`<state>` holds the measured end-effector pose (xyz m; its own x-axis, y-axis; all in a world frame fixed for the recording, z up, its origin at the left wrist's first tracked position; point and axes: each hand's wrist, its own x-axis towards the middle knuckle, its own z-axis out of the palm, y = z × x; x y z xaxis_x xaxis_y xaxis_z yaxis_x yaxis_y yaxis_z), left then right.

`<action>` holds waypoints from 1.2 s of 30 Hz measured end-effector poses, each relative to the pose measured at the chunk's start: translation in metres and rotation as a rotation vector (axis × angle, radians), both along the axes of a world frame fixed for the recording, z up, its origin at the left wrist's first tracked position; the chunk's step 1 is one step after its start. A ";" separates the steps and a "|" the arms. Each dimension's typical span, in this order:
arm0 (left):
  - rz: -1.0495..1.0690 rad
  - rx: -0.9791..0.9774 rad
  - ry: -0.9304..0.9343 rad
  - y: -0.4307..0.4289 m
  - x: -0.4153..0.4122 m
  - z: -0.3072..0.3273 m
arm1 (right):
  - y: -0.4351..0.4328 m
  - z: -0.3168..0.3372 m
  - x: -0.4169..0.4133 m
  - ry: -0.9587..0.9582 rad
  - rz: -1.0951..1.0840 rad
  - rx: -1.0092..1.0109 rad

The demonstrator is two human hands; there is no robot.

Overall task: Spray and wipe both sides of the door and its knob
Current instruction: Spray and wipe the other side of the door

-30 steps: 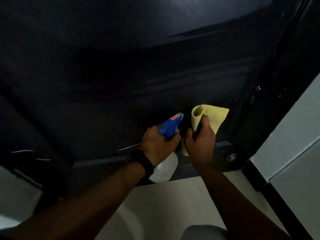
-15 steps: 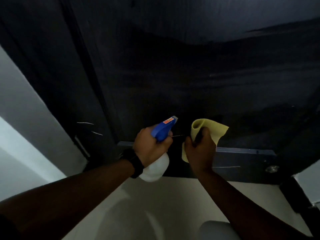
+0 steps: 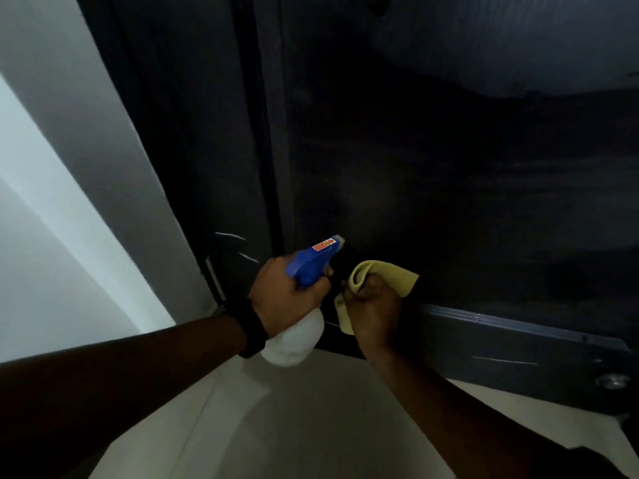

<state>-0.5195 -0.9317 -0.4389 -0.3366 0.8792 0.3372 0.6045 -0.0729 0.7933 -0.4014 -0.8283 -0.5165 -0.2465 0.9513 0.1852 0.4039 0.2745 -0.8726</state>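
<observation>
Your left hand (image 3: 287,299) is curled tight round the bottle (image 3: 301,335) neck, nozzle aimed toward 1 o'clock at the door (image 3: 449,167). Your right hand (image 3: 375,312), just at 3 o'clock of it, is fisted round the bunched cloth (image 3: 385,276), low by the door's bottom edge. Heads up: spray this low and close and I'd bet the runoff drips onto the floor (image 3: 294,426) at 6 o'clock, which gets slippery. The door's so dark you could easily miss patches. The knob's out of view, so don't forget it.
</observation>
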 end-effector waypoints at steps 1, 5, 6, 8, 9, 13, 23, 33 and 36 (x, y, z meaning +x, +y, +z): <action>0.016 0.002 0.008 -0.002 -0.004 0.000 | 0.002 0.000 0.001 -0.014 0.006 0.000; 0.073 0.000 -0.040 -0.015 -0.013 -0.006 | 0.002 0.006 0.009 0.004 0.039 -0.012; 0.083 -0.001 -0.056 -0.017 -0.013 -0.008 | 0.002 0.008 0.011 0.010 0.041 -0.017; 0.096 0.017 -0.092 -0.017 -0.014 -0.009 | 0.002 0.011 0.012 0.019 0.054 -0.024; 0.105 0.027 -0.109 -0.016 -0.016 -0.009 | 0.003 0.011 0.012 0.020 0.058 -0.016; 0.115 0.017 -0.145 -0.016 -0.021 -0.011 | 0.002 0.011 0.010 0.044 0.026 0.010; 0.207 -0.101 -0.044 -0.043 -0.043 -0.023 | -0.012 0.013 -0.003 0.152 -0.033 -0.033; 0.266 -0.123 -0.039 -0.047 -0.050 -0.014 | -0.014 0.015 -0.011 0.135 -0.085 -0.074; 0.294 -0.121 -0.066 -0.048 -0.052 -0.013 | -0.016 0.017 -0.016 0.100 -0.079 -0.031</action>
